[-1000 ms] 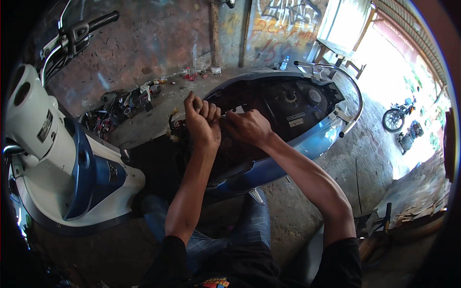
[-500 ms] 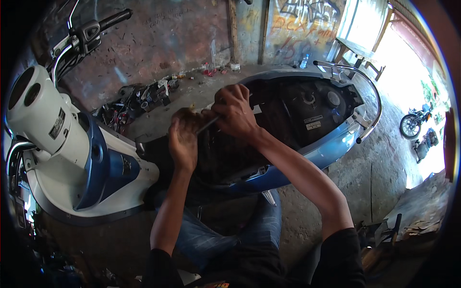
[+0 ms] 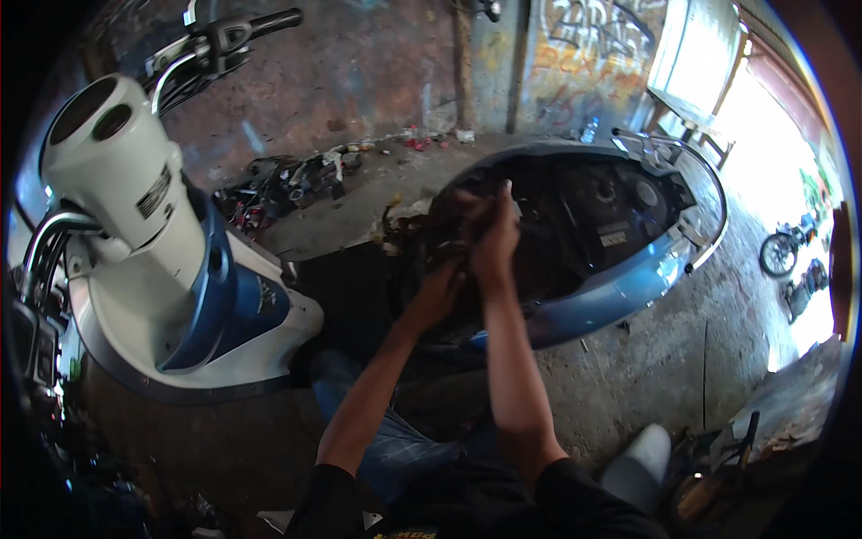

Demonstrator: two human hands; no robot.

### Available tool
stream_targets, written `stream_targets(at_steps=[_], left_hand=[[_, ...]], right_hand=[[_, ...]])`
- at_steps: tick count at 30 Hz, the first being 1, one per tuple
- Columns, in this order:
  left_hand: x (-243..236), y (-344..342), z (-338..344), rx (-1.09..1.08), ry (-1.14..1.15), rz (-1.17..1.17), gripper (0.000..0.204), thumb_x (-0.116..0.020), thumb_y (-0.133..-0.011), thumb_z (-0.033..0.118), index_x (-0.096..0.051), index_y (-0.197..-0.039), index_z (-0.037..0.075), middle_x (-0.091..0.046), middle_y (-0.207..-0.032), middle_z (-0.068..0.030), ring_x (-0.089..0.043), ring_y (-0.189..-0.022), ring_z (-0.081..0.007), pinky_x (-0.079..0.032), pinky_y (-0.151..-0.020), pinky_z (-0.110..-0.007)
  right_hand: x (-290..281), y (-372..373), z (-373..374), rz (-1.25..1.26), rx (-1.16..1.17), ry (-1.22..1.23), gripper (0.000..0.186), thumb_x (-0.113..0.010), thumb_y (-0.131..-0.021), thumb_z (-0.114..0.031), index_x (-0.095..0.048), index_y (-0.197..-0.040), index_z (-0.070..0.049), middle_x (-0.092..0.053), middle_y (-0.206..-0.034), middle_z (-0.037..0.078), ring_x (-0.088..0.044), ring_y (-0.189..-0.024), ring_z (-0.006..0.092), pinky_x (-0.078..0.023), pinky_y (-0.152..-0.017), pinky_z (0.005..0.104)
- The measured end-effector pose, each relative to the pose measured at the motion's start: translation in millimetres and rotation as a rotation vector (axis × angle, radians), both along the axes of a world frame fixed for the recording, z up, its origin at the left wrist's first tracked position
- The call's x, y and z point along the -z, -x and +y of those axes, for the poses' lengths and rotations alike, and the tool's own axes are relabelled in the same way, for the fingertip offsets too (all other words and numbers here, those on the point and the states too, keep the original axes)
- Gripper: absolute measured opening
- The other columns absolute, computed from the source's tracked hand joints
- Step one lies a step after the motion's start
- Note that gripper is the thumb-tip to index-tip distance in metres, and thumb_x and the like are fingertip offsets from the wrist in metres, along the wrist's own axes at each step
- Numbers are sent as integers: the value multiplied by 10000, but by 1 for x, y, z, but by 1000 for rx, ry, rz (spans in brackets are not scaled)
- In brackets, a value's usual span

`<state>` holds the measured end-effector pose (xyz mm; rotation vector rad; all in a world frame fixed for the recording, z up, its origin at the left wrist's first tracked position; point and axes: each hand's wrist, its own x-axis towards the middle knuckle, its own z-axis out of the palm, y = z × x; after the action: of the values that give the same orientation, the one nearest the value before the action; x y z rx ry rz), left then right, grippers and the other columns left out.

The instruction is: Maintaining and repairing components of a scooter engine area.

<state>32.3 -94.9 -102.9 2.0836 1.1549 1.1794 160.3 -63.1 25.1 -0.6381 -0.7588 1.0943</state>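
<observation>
A scooter with its seat off lies across the view, its blue side panel point(image 3: 620, 292) curving round a black open bay point(image 3: 561, 234). Over the front part of this bay my two hands are close together. My left hand point(image 3: 438, 295) is the lower one, its fingers dark and mostly hidden. Beside it, my right hand point(image 3: 496, 244) is raised with its fingers curled and thumb up; whatever it grips is too blurred to make out. Just left of the hands, loose yellowish pieces point(image 3: 392, 216) stick out at the bay's front edge.
The scooter's white and blue front body point(image 3: 135, 180) and handlebar grip point(image 3: 277, 22) stand at left. Scattered parts point(image 3: 283, 184) lie along the wall. A chrome rail point(image 3: 721, 211) rounds the rear. A bottle point(image 3: 590, 130), a bench point(image 3: 687, 112) and a motorcycle point(image 3: 779, 254) are farther off.
Both hands have come down and rightward in relation to the scooter, closer together over the bay. The dark rod seen between them before is no longer distinguishable. The view has shifted left.
</observation>
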Motion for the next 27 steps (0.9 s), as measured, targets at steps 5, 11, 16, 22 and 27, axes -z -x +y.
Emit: stream_targets(at_steps=[5,11,16,22,27], left_hand=[[-9,4,-10,-91,51,8,278,-555,-945,147,-590,-1189,18,-654,-1085,-261,-587,-1098,-446,-495,-871,-491],[5,3,2,-111,-27,20,327,-615,-878,118,-600,-1192,26,-653,-1093,-257,-608,-1055,-448,-505,-850,-502],[-1,-5,-3,-172,-160,69,314,-655,-831,144,-592,-1122,43,-632,-1011,-215,-633,-956,-425,-524,-803,-480],[15,1,14,-92,-74,169,355,-640,-845,150,-580,-1167,15,-625,-1077,-242,-612,-1031,-428,-510,-854,-485],[14,6,22,70,17,166,408,-607,-875,136,-556,-1244,-30,-584,-1240,-267,-574,-1120,-455,-466,-961,-495]], right_hand=[[-19,4,-9,-332,-200,173,540,-389,-1059,-450,-649,-856,-22,-581,-648,57,-589,-608,121,-491,-623,257],[28,48,-36,-113,437,-220,323,-460,-1055,-297,-567,-1184,-22,-633,-870,41,-599,-858,126,-460,-766,256],[44,22,-38,-98,149,-185,262,-487,-1044,-225,-585,-1187,-28,-573,-878,18,-542,-850,103,-436,-809,252],[28,42,-29,-68,286,-107,318,-519,-1040,-278,-622,-1171,-6,-513,-827,-30,-492,-791,70,-381,-692,240],[37,11,-13,14,134,-113,456,-433,-1060,-419,-652,-1057,-19,-490,-719,-38,-459,-684,55,-316,-598,238]])
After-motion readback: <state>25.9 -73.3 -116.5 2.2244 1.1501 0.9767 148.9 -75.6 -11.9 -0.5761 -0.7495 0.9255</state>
